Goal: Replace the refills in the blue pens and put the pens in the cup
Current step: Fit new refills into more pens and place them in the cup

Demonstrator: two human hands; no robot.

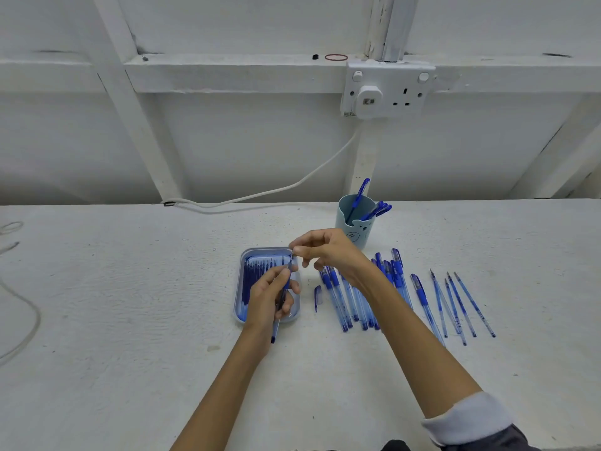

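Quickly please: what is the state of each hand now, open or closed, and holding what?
Left hand: closed around a blue pen.
Right hand: pinching the top end of that pen.

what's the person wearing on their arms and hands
The left hand and right hand are bare: no gloves, rings or watch. The right arm has a dark grey sleeve rolled up near the elbow, its pale lining turned out. No sleeve shows on the left forearm.

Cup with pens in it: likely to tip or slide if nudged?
Probably light: the cup looks like thin plastic. The pens in it lean out over one side, so a knock might tip it that way. On the rough table it would likely scrape rather than glide.
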